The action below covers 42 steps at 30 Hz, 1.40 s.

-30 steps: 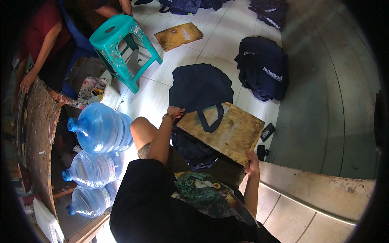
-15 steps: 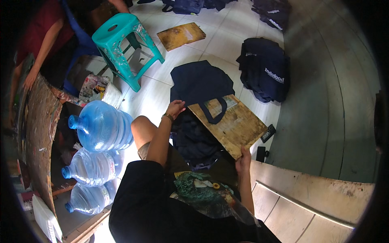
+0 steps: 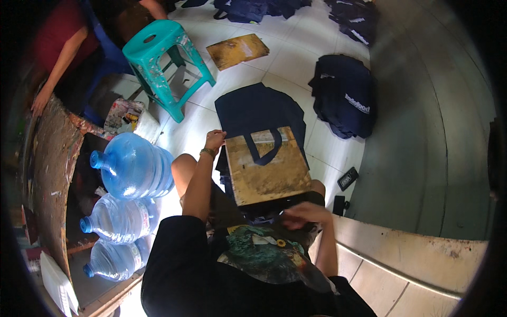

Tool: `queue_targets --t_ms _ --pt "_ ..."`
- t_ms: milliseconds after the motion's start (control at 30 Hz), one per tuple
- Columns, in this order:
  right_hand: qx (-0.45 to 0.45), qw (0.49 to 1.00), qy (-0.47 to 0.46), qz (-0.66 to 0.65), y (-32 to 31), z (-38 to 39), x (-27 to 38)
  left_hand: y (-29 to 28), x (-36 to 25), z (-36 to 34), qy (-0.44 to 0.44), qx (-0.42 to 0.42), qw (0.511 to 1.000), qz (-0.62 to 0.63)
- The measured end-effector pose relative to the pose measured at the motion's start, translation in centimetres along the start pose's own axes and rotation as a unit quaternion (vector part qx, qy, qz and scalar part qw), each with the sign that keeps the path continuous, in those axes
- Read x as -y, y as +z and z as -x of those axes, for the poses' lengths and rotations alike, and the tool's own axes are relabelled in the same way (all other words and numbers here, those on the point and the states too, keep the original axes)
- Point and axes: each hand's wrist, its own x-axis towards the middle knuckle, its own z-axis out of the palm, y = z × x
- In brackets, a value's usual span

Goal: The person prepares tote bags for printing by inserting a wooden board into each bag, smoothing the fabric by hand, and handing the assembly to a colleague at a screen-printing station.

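A navy cloth bag [image 3: 259, 108] lies flat on top of more dark cloth before me. A stained, flat wooden board [image 3: 272, 177] rests squarely over its near part, and the bag's handle loop loops down across the board. Whether the board's far edge is tucked into the bag, I cannot tell. My left hand [image 3: 215, 140] is closed at the board's far left corner, pinching what looks like the bag's edge. Off the board, just beyond its near right corner, my right hand [image 3: 306, 214] is smeared by motion over my lap.
Left of me stand large blue water bottles [image 3: 138, 165] by a worn wooden cabinet [image 3: 53, 174]. Farther off are a green stool [image 3: 158, 53], a bucket [image 3: 145, 124] and another board [image 3: 237, 50]. Folded navy bags [image 3: 343, 95] lie at right, near a black box [image 3: 348, 178]. A person's arm [image 3: 63, 61] shows upper left.
The board has swung from a slant at the right to lie straight over the bag. My right hand has let go of its near corner and moved toward my lap; my left hand shifted slightly left.
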Motion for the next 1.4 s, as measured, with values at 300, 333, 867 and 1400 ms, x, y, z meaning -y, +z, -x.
queue_targets --t_ms 300,333,867,1400 --pt "-0.401 0.887 -0.227 -0.014 -9.2 -9.4 11.8 -4.4 -2.1 8.8 0.077 0.086 0.993 0.003" --pt "-0.418 0.877 -0.235 -0.005 -9.3 -10.9 11.8 -4.4 -2.5 9.7 0.07 0.094 0.992 0.046" --pt "-0.192 0.957 -0.208 -0.059 0.8 3.0 -3.2 -11.8 -3.0 29.3 0.071 0.316 0.945 -0.043" --pt "-0.09 0.827 -0.555 -0.03 14.1 -2.4 20.6 -14.5 -7.2 44.8 0.297 -0.238 0.922 0.074"
